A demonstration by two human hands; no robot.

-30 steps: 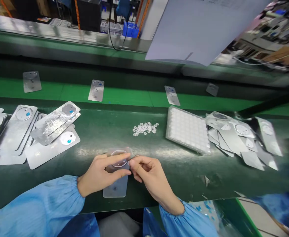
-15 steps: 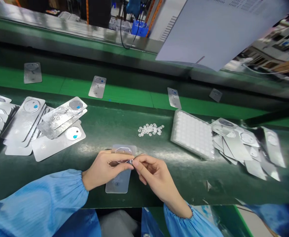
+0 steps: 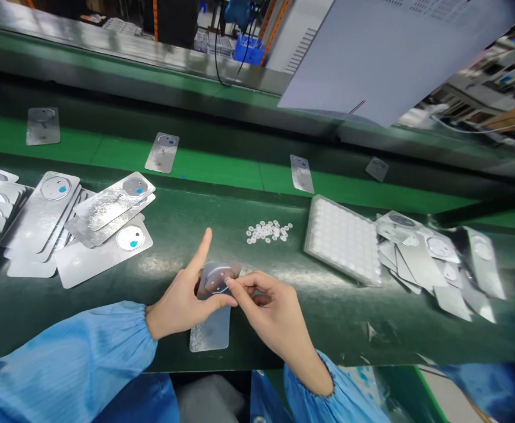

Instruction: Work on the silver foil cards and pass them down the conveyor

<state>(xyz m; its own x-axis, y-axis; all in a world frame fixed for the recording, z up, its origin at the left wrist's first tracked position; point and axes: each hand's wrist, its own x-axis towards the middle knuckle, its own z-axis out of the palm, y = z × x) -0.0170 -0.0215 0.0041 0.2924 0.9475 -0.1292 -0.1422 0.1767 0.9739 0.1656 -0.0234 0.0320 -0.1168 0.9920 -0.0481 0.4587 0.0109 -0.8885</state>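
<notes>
Fingers of the right hand are drawn together, thumb against forefinger, at the side of the round window in a silvery panel; I cannot tell whether a small piece sits between the tips. The left hand is spread wide, forefinger pointing toward the far edge of the bench, thumb reaching across the panel below the window. That panel lies near the bench's front edge, a short side facing that edge. For such fine work, the left thumb would serve best as a steady brace against sliding, with light, even pressure from the right fingertips and no rubbing over the glossy face. Small clear rings lie farther back, left of a white tray.
</notes>
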